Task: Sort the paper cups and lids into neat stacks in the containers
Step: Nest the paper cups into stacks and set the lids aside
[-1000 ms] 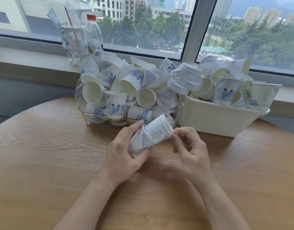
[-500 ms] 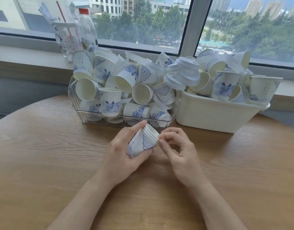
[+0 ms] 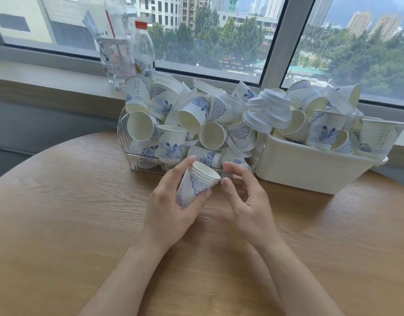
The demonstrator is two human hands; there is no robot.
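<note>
Head view: my left hand (image 3: 173, 207) grips a nested cup stack (image 3: 196, 184) above the surface (image 3: 59, 224), near the clear basket (image 3: 125, 142); my right hand (image 3: 246, 201) hovers released just right of it.

Plastic bottle (image 3: 143, 47), bagged straws (image 3: 114, 53) on windowsill (image 3: 48, 85).

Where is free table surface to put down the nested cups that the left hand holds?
The wooden table is bare left of the left hand and right of the right hand, below the white tub. The clear basket and the tub are heaped full. The nested cups are close before the basket.
</note>
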